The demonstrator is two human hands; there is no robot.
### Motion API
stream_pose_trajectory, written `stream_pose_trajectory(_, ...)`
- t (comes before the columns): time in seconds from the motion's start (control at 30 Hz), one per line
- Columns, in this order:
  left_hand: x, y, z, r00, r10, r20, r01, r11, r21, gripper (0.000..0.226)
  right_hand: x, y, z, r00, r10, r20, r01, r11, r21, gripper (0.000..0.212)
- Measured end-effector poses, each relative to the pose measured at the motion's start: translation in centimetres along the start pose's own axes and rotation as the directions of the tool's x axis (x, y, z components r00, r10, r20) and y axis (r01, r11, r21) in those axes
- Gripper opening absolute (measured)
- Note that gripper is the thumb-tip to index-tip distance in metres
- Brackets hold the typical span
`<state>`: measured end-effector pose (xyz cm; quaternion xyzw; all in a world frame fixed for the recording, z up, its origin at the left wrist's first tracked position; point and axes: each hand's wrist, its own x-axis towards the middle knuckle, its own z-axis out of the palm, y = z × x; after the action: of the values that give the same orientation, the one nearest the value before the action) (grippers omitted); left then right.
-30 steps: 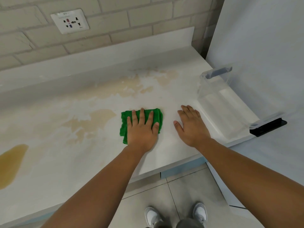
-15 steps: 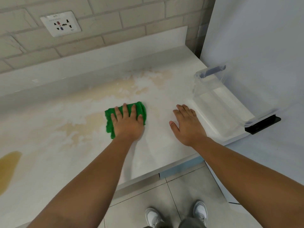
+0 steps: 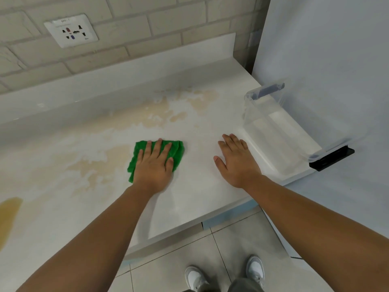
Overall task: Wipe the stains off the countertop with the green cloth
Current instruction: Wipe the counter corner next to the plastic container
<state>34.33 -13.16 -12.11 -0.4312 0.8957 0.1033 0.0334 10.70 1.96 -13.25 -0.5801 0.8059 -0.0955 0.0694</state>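
Observation:
My left hand (image 3: 154, 165) presses flat on the crumpled green cloth (image 3: 177, 150) in the middle of the pale countertop (image 3: 200, 192); the palm hides most of the cloth. Smeared tan stains (image 3: 99, 167) lie just left of the cloth. More stains (image 3: 164, 114) spread behind it toward the backsplash. A darker yellow-brown puddle (image 3: 8, 216) sits at the far left edge of the view. My right hand (image 3: 235, 161) rests flat on the counter to the right of the cloth, fingers together, holding nothing.
A clear plastic bin (image 3: 280, 127) with dark handles stands at the counter's right end, against a white panel (image 3: 326, 60). A wall socket (image 3: 71, 31) sits in the brick wall behind. The counter's front edge (image 3: 168, 239) runs above the tiled floor and my shoes.
My left hand slid the cloth left toward the tan stain, then partway back to the right. The right hand stayed planted.

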Motion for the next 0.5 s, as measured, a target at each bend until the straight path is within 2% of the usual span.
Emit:
stream_pose_trajectory(0.1, 3.4, 2.5, -0.5, 0.985, -0.163, 0.055, 0.161, 0.986, 0.041, 0.065, 0.1, -0.2, -0.1, 1.000, 0.003, 0.008, -0.003, 1.000, 0.004, 0.076)
stream_pose_trajectory(0.17, 5.0, 4.8, -0.6, 0.979, -0.187, 0.080, 0.183, 0.982, 0.050, 0.066, 0.1, -0.2, -0.1, 1.000, 0.006, 0.007, -0.006, 1.000, 0.001, 0.077)
stream_pose_trajectory(0.23, 5.5, 6.7, -0.4, 0.991, -0.115, 0.075, 0.110, 0.992, 0.064, 0.065, 0.1, -0.2, -0.1, 1.000, 0.009, 0.005, -0.009, 1.000, -0.002, 0.077)
stream_pose_trajectory(0.33, 4.6, 7.7, 0.1, 0.994, 0.085, 0.068, -0.091, 0.991, 0.098, 0.062, 0.2, -0.2, -0.2, 1.000, 0.010, 0.002, -0.010, 1.000, 0.009, 0.078)
stream_pose_trajectory(0.43, 2.4, 6.0, 0.4, 0.961, 0.266, 0.077, -0.272, 0.959, 0.082, 0.063, 0.1, -0.3, -0.3, 1.000, 0.012, 0.013, -0.012, 1.000, 0.020, 0.080)
stream_pose_trajectory(0.5, 0.7, 3.9, 0.6, 0.941, 0.331, 0.067, -0.336, 0.940, 0.064, 0.065, 0.0, -0.2, -0.2, 1.000, 0.012, 0.014, -0.013, 1.000, 0.023, 0.080)
